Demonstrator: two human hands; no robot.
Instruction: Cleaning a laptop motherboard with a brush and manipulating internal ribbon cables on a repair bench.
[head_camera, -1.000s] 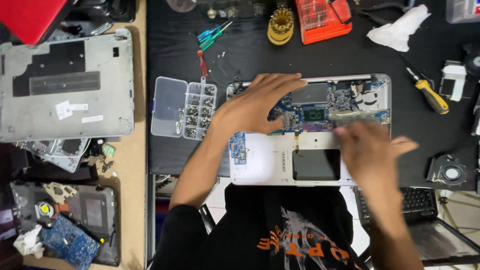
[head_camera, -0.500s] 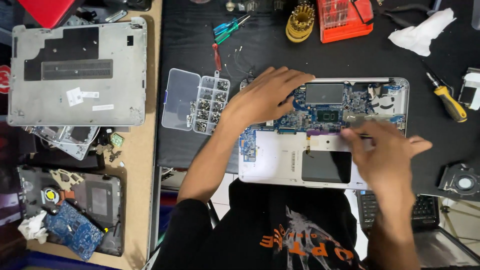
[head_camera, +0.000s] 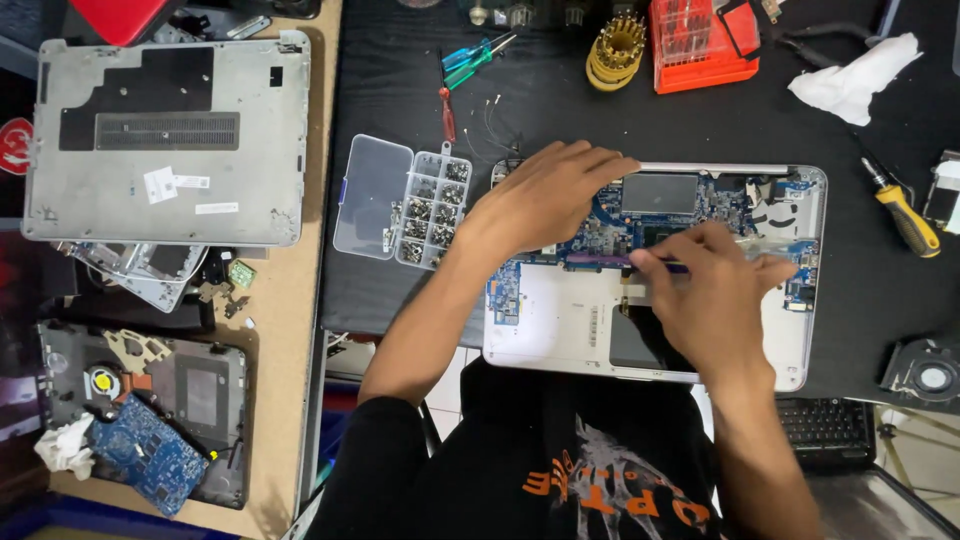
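Left hand (head_camera: 545, 205) flat, fingers spread narrowly, pressing on the blue circuit board (head_camera: 690, 215) of the opened laptop (head_camera: 560, 330) near the mat's front edge. Right hand (head_camera: 715, 300) curled, fingertips pinched on a thin dark tool (head_camera: 668, 266) laid across the board's front edge. Just left of the laptop, a clear screw box (head_camera: 400, 200), lid open, compartments full of small screws. At the mat's back edge, an orange bit case (head_camera: 700, 40).

Left hand (head_camera: 545, 200) flat, fingers spread; right hand (head_camera: 715, 300) curled, pinching grip.
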